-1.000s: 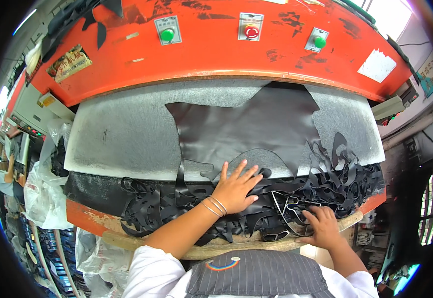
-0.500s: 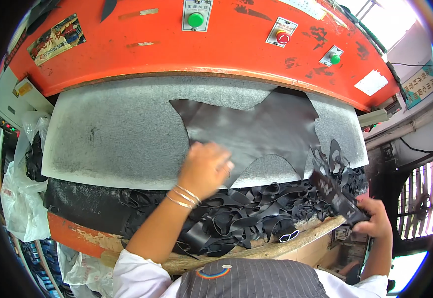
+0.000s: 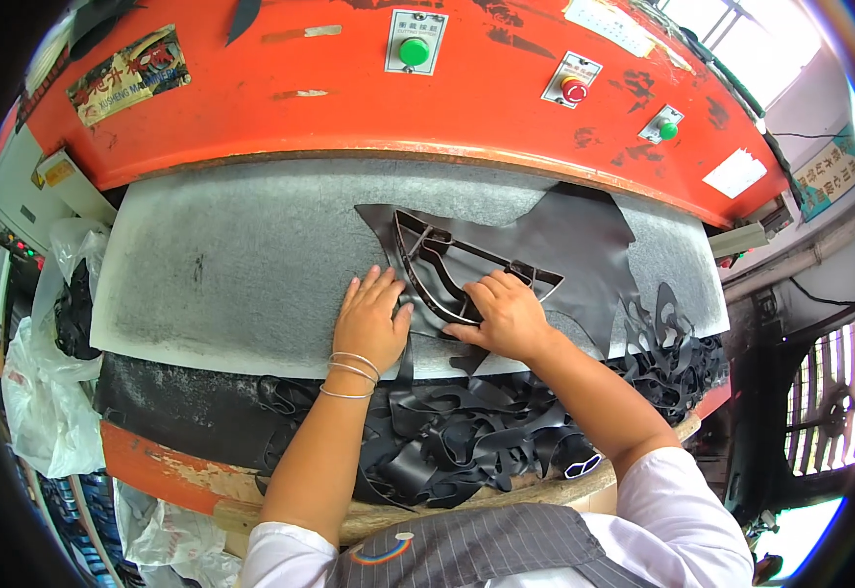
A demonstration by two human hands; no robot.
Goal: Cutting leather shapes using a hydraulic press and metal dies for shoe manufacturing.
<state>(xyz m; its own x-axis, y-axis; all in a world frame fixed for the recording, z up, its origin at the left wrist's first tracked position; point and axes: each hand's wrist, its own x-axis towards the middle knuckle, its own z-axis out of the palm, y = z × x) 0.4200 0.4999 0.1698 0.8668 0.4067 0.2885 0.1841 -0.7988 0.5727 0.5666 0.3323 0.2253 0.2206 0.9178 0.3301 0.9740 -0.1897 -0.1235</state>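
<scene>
Though empty, one left hand [image 3: 369,321] splayed, one right hand [image 3: 510,318] curled round one frame [image 3: 440,237].

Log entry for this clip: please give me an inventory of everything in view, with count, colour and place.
Curved, open metal frame: 1, dark, on the sheet's left part
Smooth leather-like sheet: 1, black, on the board
Flat rectangular board: 1, grey-white, centre
Painted machine beam: 1, orange-red, behind the board
Round push buttons: 3, two green, one red, on the beam
Curled scrap strips: many, black, heaped before the board
Wooden rail: 1, tan, near edge
Plastic bags: several, translucent white, far left
Pinstriped apron: 1, dark grey, bottom
Left hand: 1, bare, sheet's left edge
Right hand: 1, bare, gripping the frame
</scene>
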